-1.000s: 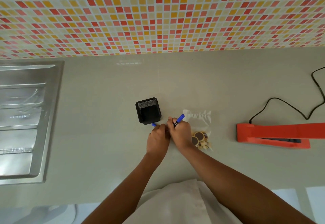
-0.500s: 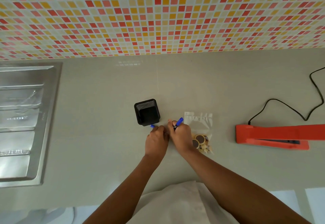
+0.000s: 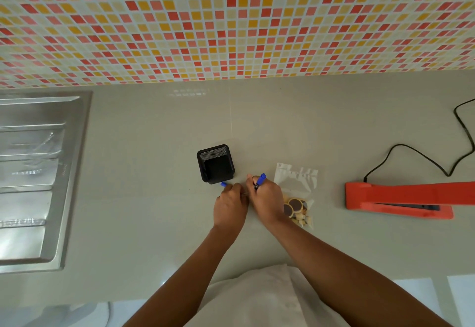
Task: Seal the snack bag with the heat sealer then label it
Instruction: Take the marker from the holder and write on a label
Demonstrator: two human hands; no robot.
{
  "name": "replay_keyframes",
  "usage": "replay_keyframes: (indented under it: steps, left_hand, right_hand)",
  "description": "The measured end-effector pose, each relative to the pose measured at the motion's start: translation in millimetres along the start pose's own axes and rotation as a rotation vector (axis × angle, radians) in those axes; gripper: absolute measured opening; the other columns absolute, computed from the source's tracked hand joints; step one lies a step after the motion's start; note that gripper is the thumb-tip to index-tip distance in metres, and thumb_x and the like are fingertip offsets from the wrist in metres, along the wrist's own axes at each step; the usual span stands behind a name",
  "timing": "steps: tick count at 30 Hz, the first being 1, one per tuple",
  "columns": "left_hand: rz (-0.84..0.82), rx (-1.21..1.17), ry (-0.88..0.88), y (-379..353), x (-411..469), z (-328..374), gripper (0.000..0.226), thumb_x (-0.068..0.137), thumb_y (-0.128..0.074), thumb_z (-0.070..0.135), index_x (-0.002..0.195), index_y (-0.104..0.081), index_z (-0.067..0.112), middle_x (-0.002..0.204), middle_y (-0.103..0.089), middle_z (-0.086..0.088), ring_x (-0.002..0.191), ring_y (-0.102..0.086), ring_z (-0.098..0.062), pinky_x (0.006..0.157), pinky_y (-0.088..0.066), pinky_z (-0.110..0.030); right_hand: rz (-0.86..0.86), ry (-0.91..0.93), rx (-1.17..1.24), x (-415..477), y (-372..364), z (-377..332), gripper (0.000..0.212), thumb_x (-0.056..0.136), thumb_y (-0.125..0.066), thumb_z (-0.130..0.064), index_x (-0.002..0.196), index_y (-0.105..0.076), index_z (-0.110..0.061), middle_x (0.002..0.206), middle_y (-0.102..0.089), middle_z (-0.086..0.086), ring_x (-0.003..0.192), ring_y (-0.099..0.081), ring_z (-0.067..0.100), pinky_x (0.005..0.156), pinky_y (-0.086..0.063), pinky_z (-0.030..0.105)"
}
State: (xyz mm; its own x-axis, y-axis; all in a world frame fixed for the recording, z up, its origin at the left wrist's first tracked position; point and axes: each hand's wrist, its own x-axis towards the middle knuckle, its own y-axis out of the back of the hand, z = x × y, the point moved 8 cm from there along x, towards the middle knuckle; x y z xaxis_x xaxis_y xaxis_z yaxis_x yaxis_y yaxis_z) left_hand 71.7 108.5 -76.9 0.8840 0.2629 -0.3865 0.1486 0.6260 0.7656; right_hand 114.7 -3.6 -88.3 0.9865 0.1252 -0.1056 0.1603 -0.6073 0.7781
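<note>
- Since the earlier frames almost nothing has moved: both hands stay pressed together at the same spot on the countertop [image 3: 154, 198], and the snack bag, holder and heat sealer keep their places.
- The only visible difference is a slight shift of the whole view; the blue end of the pen keeps the same tilt.
- Left hand [image 3: 230, 206]: knuckles up and fingers curled into a fist. It grips a small blue piece [image 3: 223, 184], which sticks out at the far side. Whether this piece is a cap cannot be told.
- Right hand [image 3: 264, 199]: fingers curled round the pen [image 3: 260, 180]. The pen's blue end points up and away from the person. Its writing end is hidden where the two hands meet.
- Both forearms reach forward from the bottom edge and converge at the hands.
- Snack bag [image 3: 295, 180]: clear, lying flat on the countertop just right of the right hand, whose wrist covers part of the bag's left edge. Round biscuits [image 3: 295, 204] and pale pieces sit at its near end.
- Heat sealer [image 3: 401, 195]: orange-red and lying on the countertop well right of the bag. A black cord [image 3: 397, 145] runs from its left end toward the right edge.
- Black mesh holder [image 3: 216, 163]: upright, just beyond the left hand.
- Steel sink [image 3: 38, 172]: at the far left.
</note>
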Motion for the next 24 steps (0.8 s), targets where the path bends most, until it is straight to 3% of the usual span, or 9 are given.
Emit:
replay_keyframes:
  steps: [3, 7, 10, 15, 19, 24]
  left_hand:
    - [-0.004, 0.008, 0.007, 0, 0, 0, 0.015, 0.096, -0.050, 0.015, 0.094, -0.062, 0.007, 0.090, -0.067, -0.011, 0.075, -0.063, -0.023, 0.062, -0.041, -0.024]
    - [-0.007, 0.008, 0.007, 2, -1, 1, 0.015, 0.097, -0.049, 0.014, 0.094, -0.061, 0.006, 0.091, -0.067, -0.012, 0.076, -0.064, -0.024, 0.062, -0.040, -0.025]
    - [-0.005, 0.013, 0.008, 3, -1, 2, 0.016, 0.097, -0.048, 0.014, 0.094, -0.062, 0.005, 0.091, -0.067, -0.013, 0.077, -0.065, -0.028, 0.062, -0.041, -0.026]
    - [-0.013, 0.005, 0.014, 2, 0, 2, 0.017, 0.096, -0.049, 0.015, 0.091, -0.062, 0.006, 0.091, -0.068, -0.014, 0.076, -0.066, -0.029, 0.067, -0.050, -0.033]
    - [-0.024, -0.003, 0.035, 3, -1, 1, 0.019, 0.098, -0.047, 0.013, 0.092, -0.062, 0.004, 0.091, -0.068, -0.014, 0.077, -0.065, -0.026, 0.064, -0.044, -0.027]
    - [-0.011, -0.018, 0.056, 3, -1, -2, 0.019, 0.097, -0.048, 0.013, 0.090, -0.062, 0.004, 0.088, -0.069, -0.014, 0.074, -0.062, -0.024, 0.063, -0.043, -0.026]
  right_hand:
    - [0.035, -0.028, -0.020, 1, 2, 5, 0.048, 0.098, -0.046, -0.041, 0.063, -0.058, -0.011, 0.052, -0.052, 0.003, 0.045, -0.046, 0.018, 0.047, -0.040, 0.031]
    - [-0.009, -0.057, 0.002, 2, -4, 8, 0.042, 0.098, -0.054, -0.031, 0.065, -0.061, -0.007, 0.056, -0.059, 0.009, 0.050, -0.054, 0.024, 0.051, -0.046, 0.035]
    - [-0.040, -0.020, 0.026, 1, -9, 6, 0.043, 0.099, -0.048, -0.038, 0.065, -0.058, -0.013, 0.054, -0.051, 0.000, 0.047, -0.048, 0.017, 0.049, -0.043, 0.031]
    - [-0.032, 0.023, 0.003, 1, -7, 2, 0.038, 0.099, -0.053, -0.033, 0.063, -0.046, -0.022, 0.053, -0.042, -0.007, 0.046, -0.039, 0.011, 0.047, -0.022, 0.014]
    - [-0.084, -0.003, -0.003, 0, -15, 7, 0.043, 0.100, -0.049, -0.039, 0.064, -0.057, -0.016, 0.054, -0.049, -0.003, 0.048, -0.046, 0.013, 0.048, -0.036, 0.022]
    - [-0.135, -0.009, 0.022, -3, -20, 7, 0.052, 0.097, -0.041, -0.051, 0.067, -0.059, -0.013, 0.056, -0.052, 0.000, 0.049, -0.047, 0.015, 0.049, -0.033, 0.020]
